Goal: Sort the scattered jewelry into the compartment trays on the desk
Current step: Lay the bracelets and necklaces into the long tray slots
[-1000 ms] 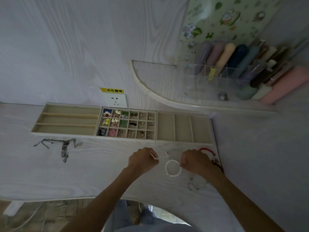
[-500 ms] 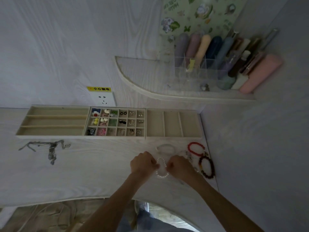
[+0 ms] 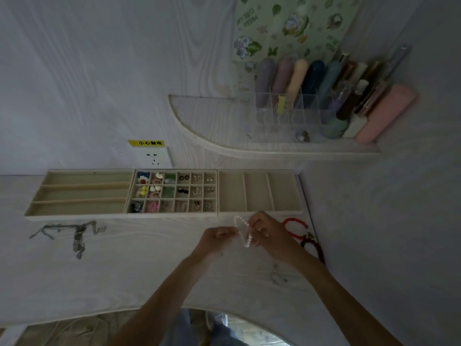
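Observation:
A white pearl bracelet (image 3: 243, 231) is lifted off the desk between my left hand (image 3: 217, 239) and my right hand (image 3: 268, 233), each pinching one side, just in front of the right tray (image 3: 259, 213). That beige tray has three bare upright slots. The middle tray (image 3: 172, 214) holds earrings and small charms in many little cells. The left tray (image 3: 74, 213) has three long bare rows. A red bracelet (image 3: 295, 227) and a dark red bracelet (image 3: 315, 248) lie right of my right hand. Grey chains (image 3: 74, 233) lie at the left.
A thin clear bracelet (image 3: 278, 275) lies under my right forearm. A wall socket (image 3: 153, 157) sits behind the trays. A curved shelf (image 3: 249, 151) above holds a clear organiser with coloured cases (image 3: 299, 96). A side wall rises just right of the bracelets.
Both hands closed on the pearl bracelet and raised it off the desk toward the right tray. The loop, round before, is now stretched and folded between my fingers.

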The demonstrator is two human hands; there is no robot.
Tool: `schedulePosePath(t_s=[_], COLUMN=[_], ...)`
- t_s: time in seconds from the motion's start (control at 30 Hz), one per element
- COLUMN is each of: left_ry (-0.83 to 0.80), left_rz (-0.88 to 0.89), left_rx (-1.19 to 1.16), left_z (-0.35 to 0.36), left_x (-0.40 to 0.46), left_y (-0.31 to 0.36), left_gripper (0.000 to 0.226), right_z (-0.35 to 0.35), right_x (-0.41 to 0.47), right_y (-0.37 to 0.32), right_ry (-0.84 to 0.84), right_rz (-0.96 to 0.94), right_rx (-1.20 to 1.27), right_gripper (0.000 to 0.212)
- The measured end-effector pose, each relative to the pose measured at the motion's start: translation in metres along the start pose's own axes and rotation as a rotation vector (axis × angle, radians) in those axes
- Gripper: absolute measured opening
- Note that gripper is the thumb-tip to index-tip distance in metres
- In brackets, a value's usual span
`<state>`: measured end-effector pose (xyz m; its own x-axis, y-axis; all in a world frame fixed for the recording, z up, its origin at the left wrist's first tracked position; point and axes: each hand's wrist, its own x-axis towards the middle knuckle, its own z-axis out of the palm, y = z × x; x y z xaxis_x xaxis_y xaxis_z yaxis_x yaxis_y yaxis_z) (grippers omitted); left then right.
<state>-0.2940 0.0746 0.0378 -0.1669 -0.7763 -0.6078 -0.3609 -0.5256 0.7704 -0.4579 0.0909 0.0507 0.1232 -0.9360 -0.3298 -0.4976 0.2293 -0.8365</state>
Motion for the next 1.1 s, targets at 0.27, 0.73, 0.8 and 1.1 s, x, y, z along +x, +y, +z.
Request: schedulePosePath(t_s=[0.27, 0.73, 0.8, 1.1], left_ry=[0.197, 0.388, 0.406, 0.194], left_rz=[0.277, 0.437, 0.489, 0.872], left_rx=[0.416, 1.078, 1.114, 1.423], left_z=[-0.045, -0.044, -0.044, -0.057], left_x=[0.061, 0.124, 0.126, 0.116], left_y=[0.071, 0.069, 0.068, 0.048], left_gripper=[0.025, 0.025, 0.023, 0.033], right_z=[-0.024, -0.011, -0.008, -0.014], right_x=[0.080, 0.139, 0.142, 0.135], right_y=[-0.022, -0.012, -0.011, 0.004], right_ry=[0.269, 0.400, 0.410, 0.335], right_rz=[0.080, 0.109, 0.091, -0.354], right_rx=[-0.047, -0.401, -0.479, -0.912], right_gripper=[0.020, 0.016, 0.017, 0.036])
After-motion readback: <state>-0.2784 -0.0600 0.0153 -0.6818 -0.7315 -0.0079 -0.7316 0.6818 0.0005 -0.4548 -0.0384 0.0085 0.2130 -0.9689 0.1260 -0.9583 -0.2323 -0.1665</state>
